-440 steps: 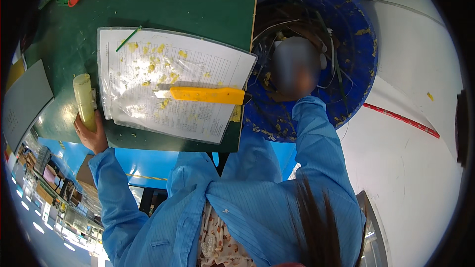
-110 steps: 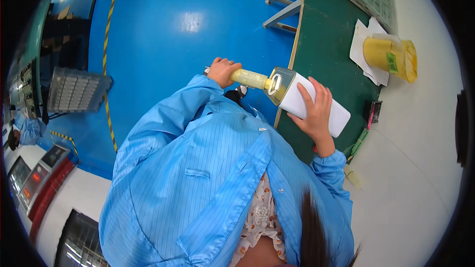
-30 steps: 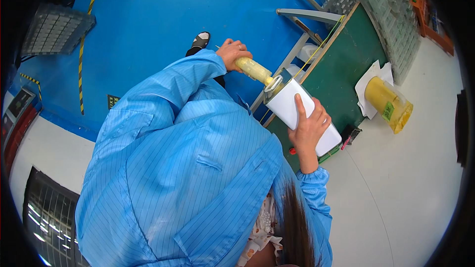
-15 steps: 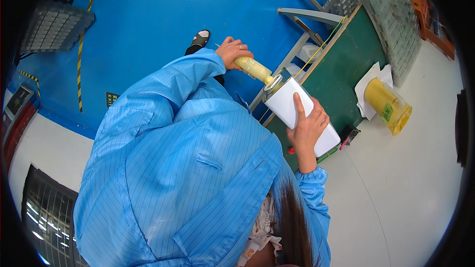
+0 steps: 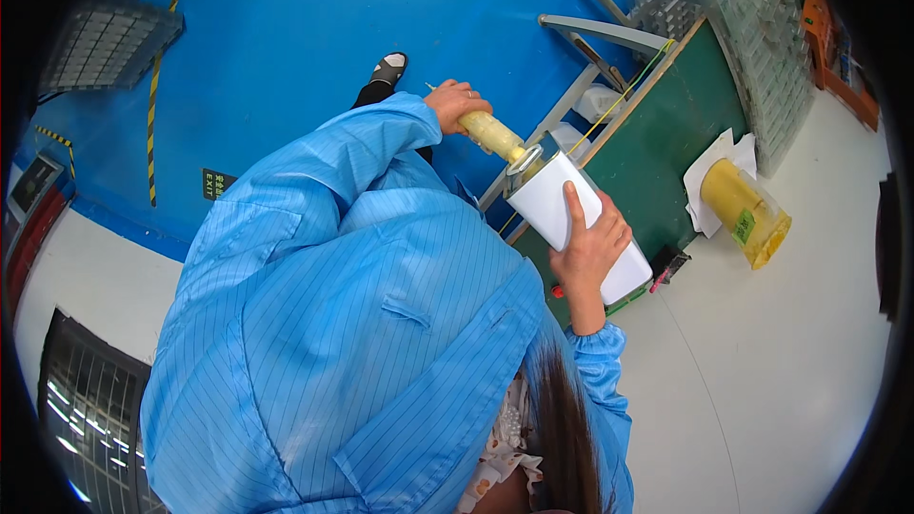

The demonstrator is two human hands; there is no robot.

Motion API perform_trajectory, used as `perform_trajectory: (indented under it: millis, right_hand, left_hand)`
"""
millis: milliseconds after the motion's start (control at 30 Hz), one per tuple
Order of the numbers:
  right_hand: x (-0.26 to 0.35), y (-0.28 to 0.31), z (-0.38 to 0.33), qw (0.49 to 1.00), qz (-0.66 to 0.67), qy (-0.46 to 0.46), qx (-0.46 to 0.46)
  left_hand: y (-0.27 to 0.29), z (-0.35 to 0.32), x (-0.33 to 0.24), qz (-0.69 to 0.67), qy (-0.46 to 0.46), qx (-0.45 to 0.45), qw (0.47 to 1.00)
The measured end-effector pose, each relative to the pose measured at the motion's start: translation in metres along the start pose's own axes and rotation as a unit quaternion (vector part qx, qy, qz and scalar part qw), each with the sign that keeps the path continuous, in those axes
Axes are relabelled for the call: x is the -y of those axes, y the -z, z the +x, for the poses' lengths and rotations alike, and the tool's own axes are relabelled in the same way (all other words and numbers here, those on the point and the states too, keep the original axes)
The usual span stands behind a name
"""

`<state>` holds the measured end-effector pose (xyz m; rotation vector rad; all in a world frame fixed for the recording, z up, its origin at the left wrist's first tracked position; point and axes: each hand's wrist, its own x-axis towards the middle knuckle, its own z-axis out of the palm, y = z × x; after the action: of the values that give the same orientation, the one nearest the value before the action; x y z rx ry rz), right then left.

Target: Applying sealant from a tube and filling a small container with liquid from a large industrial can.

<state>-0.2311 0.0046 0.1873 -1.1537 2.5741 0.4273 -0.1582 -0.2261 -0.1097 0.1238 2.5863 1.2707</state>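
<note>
My left hand is closed around one end of a yellowish, stained cylindrical bottle. The bottle's narrow neck meets the round metal mouth of a white rectangular can; how far it reaches inside is hidden. That can lies tilted at the edge of a green-topped table, its mouth toward my left hand. Gripping the can's side is my right hand, with its forefinger stretched along the white face. A thin pale tip pokes out beyond my left hand.
On a white sheet to the right stands a clear container of yellow material with a green label. Stacked clear plastic trays rise at the table's far end. A small black and pink item is near the can's base.
The view has shifted very slightly. Both hands keep their hold on the bottle and the can, with the bottle's neck still at the can's mouth.
</note>
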Motion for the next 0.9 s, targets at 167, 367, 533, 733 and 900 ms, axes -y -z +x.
perform_trajectory:
  millis: [167, 367, 533, 733, 900]
  right_hand:
    - [0.000, 0.002, 0.000, 1.000, 0.001, -0.007, 0.002]
    - [0.002, 0.006, 0.003, 1.000, -0.007, -0.002, 0.012]
    - [0.002, 0.000, 0.001, 1.000, -0.006, -0.008, 0.005]
    - [0.002, -0.001, 0.001, 1.000, -0.009, -0.011, 0.008]
    - [0.004, -0.001, 0.001, 1.000, -0.009, -0.014, 0.009]
  left_hand:
    - [-0.004, -0.002, -0.002, -0.025, 0.021, -0.002, 0.999]
    - [-0.001, -0.001, -0.004, -0.012, 0.027, 0.001, 1.000]
    - [-0.002, -0.001, -0.003, -0.001, 0.026, -0.005, 1.000]
    - [-0.004, -0.003, -0.001, -0.006, 0.030, -0.012, 0.999]
    - [-0.005, -0.001, 0.001, -0.001, 0.032, -0.013, 0.999]
